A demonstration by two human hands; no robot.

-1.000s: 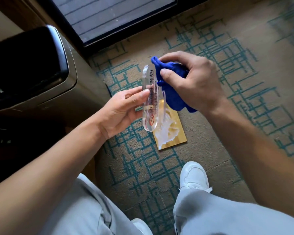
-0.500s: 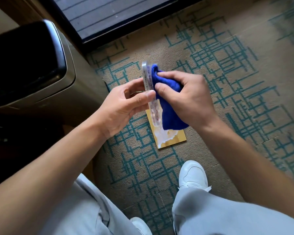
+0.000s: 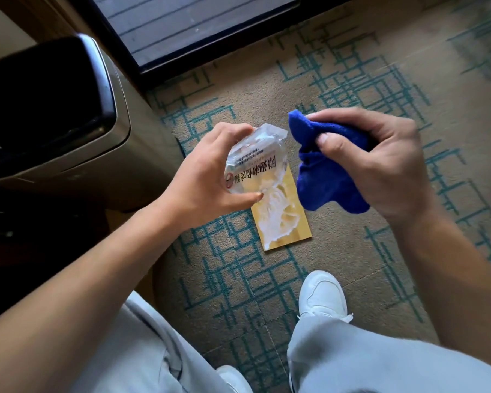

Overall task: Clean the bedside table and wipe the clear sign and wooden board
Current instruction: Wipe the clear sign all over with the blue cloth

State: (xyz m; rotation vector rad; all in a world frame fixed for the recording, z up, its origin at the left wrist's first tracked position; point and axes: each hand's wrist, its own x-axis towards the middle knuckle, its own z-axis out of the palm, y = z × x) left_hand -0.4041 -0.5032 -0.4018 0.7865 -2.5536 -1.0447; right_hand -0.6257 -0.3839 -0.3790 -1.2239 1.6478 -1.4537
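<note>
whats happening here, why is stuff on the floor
A person is standing over a patterned carpet, cleaning a small sign. The left hand holds the clear sign by its edges, printed face up. The right hand grips a bunched blue cloth just beside the sign, not touching it. The wooden board lies flat on the carpet below, smeared with white residue and apparently not yet wiped.

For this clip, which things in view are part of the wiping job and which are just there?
Part of the job:
- clear sign, held in the left hand
- blue cloth, gripped by the right hand
- wooden board, lying on the carpet with white smears on it

Just there:
- dark-topped furniture at left
- window
- white shoe
</note>
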